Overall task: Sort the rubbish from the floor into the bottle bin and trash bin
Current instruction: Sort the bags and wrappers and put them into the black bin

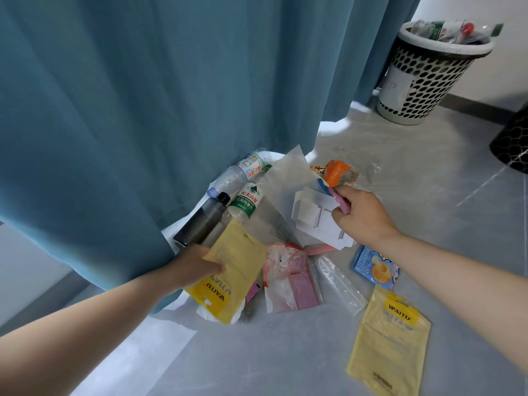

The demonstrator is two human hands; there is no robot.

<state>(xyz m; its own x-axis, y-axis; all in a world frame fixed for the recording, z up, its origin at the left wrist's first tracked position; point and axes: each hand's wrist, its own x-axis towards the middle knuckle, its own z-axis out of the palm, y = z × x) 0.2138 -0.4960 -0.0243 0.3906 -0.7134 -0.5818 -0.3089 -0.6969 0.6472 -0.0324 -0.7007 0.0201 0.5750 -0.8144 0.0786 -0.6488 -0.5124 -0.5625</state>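
My left hand (197, 264) grips a yellow WAITU pouch (233, 270) near the curtain's foot. My right hand (361, 217) is closed on a small pink wrapper (341, 202), over a flattened white carton (314, 217). Behind the yellow pouch lie a dark bottle (201, 221) and two clear water bottles (245, 202), (240, 174). An orange snack wrapper (337, 172), a pink-and-clear bag (288, 277), a clear zip bag (340, 284), a blue snack packet (374, 267) and a second yellow pouch (390, 342) lie on the floor. The perforated bin (425, 78) at the back right holds bottles.
A blue curtain (157, 95) hangs at the left and reaches the floor beside the pile. A dark patterned bin (514, 141) shows at the right edge. The grey tiled floor (285, 361) stretches in front of the rubbish.
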